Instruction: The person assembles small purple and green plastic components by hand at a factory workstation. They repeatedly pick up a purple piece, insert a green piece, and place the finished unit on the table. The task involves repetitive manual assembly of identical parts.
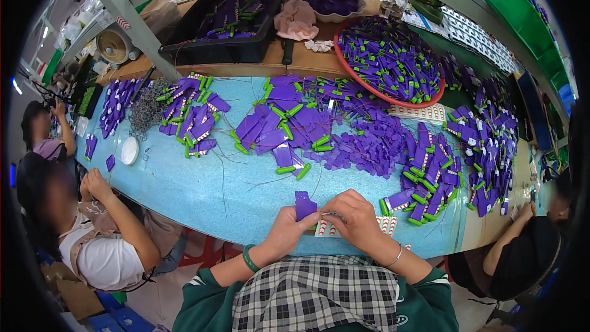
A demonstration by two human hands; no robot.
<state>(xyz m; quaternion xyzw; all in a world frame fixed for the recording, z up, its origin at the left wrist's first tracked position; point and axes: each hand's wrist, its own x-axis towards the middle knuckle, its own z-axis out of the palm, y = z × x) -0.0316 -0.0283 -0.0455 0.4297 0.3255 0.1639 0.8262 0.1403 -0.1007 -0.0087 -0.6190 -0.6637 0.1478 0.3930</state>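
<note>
Near the table's front edge, my left hand [284,231] is closed on a flat purple plastic piece [302,205], whose notched end points up between thumb and fingers. Beside it my right hand [356,218] pinches at the piece's lower right side. Whatever lies between those fingertips is too small to make out. Under the hands is a white sticker sheet [388,224] with red marks, partly covered by them. To the right of my right hand lies a heap of purple pieces with green ends [424,190].
Loose purple pieces [369,147] and thin wires cover the blue table [246,203]. A red basket [441,95] and a black bin [212,51], both filled, stand at the back. A white round dish [129,150] lies left. People [114,227] sit at both sides.
</note>
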